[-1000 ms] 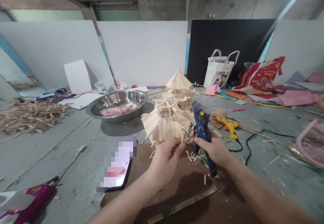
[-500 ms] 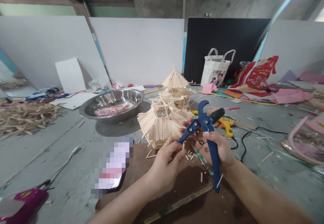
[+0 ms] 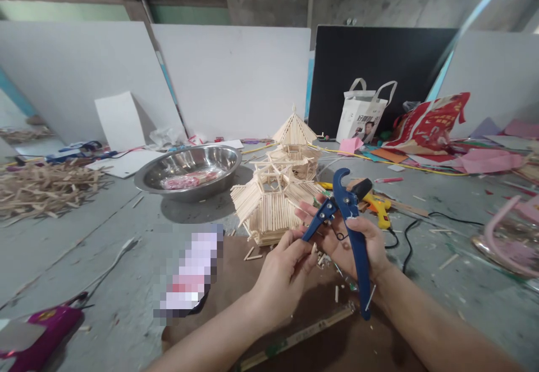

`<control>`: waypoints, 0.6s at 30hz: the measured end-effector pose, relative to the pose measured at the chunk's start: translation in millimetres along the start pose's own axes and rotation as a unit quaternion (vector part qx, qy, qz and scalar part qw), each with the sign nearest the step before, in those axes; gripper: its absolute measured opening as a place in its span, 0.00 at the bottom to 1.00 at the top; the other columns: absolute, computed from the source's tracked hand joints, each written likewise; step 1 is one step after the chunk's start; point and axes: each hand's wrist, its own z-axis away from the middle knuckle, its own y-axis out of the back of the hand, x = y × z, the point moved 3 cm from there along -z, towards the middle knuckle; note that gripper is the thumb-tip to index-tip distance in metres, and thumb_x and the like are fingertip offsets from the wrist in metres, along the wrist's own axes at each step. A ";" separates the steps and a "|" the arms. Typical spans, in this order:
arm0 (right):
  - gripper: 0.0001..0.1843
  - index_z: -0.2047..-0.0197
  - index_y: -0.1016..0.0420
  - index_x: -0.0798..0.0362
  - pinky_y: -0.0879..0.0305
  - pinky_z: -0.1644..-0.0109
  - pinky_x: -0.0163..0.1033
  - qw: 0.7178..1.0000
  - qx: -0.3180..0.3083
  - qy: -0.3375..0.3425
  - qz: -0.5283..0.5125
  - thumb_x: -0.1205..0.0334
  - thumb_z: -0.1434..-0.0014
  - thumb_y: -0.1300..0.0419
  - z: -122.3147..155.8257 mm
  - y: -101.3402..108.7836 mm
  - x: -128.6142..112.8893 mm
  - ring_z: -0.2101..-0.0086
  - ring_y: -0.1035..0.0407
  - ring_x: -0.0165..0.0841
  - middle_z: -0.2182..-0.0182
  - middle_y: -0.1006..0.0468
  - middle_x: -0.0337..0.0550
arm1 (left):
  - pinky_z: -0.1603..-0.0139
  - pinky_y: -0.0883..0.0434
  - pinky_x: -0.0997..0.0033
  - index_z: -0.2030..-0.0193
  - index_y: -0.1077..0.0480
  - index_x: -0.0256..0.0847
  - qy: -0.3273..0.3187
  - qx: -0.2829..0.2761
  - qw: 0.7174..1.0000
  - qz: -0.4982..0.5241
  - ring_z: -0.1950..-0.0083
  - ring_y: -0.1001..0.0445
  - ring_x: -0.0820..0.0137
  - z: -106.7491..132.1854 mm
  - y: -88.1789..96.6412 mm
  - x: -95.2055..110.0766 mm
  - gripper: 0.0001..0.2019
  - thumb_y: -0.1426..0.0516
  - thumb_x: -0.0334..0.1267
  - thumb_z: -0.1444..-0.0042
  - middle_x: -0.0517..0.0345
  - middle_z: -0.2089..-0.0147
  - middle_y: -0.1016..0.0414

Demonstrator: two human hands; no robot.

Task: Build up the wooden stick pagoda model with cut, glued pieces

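Note:
My right hand (image 3: 357,243) grips a blue cutter (image 3: 352,232) with its handles spread apart and its hooked jaw pointing up. My left hand (image 3: 283,274) is pinched at the tip of the cutter's lower handle, holding what looks like a small stick piece, too small to be sure. Just beyond both hands stands a model pavilion built of wooden sticks (image 3: 273,198). Both hands hover over a brown board (image 3: 303,327) strewn with short stick offcuts.
A steel basin (image 3: 189,170) sits left of the model, a pile of sticks (image 3: 42,187) at far left. A yellow glue gun (image 3: 377,206) with black cord lies to the right. A phone (image 3: 189,274) lies near the board. Bags and coloured paper clutter the back right.
My right hand turned the cutter upright and its handles opened out. My left hand moved slightly right, up to the lower handle's tip.

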 end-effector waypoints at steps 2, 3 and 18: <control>0.24 0.52 0.36 0.48 0.41 0.53 0.54 1.000 -0.008 -0.007 -0.013 0.57 0.55 0.54 1.3 -1.6 0.4 0.54 0.36 0.42 0.56 0.28 0.45 | 0.62 0.37 0.72 0.71 0.37 0.38 0.003 0.018 1.000 -0.004 0.62 0.36 0.73 1.4 1.2 1.3 0.08 0.54 0.35 0.43 0.55 0.62 0.37; 0.24 0.52 0.36 0.47 0.41 0.53 0.54 1.000 -0.015 -0.007 -0.017 0.57 0.54 0.53 2.1 -2.9 0.4 0.54 0.36 0.41 0.56 0.28 0.45 | 0.62 0.37 0.72 0.71 0.37 0.38 0.004 0.032 0.999 -0.003 0.62 0.36 0.73 1.9 2.4 1.7 0.08 0.53 0.34 0.44 0.55 0.62 0.37; 0.18 0.60 0.32 0.52 0.42 0.51 0.47 0.991 0.012 0.036 0.126 0.65 0.58 0.43 5.3 1.7 3.3 0.58 0.34 0.40 0.62 0.27 0.43 | 0.52 0.38 0.69 0.73 0.33 0.38 0.017 0.074 0.983 0.165 0.53 0.36 0.69 -6.4 8.5 -2.1 0.07 0.49 0.36 0.47 0.53 0.57 0.33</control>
